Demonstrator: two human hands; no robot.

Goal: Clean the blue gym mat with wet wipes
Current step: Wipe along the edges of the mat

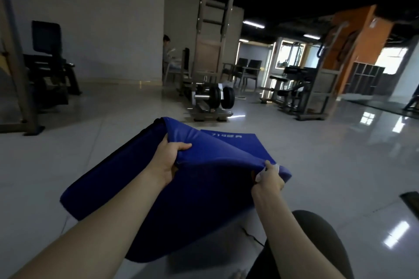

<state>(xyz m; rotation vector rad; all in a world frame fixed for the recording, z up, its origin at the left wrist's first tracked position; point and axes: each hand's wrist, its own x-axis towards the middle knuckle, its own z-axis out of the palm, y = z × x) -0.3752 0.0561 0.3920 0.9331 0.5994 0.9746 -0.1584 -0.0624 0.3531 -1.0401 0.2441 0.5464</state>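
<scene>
- Blue padded mat [204, 188] lay on the glossy floor [317, 165], its near panel lifted and bent over.
- Left hand [169, 161] gripped the raised edge, thumb on top, fingers wrapped under.
- Right hand [269, 179] pinched the mat's right corner, a white wipe [260, 174] bunched in the same grip.
- Beyond the mat stood a plate-loaded machine [210, 97].

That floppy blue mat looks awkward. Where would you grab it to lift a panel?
By the raised free edge of the blue mat, from the near side, hands apart as the left hand and right hand grip it. The panel is wide and visibly bends, so one middle grip would probably let the corners droop.
</scene>
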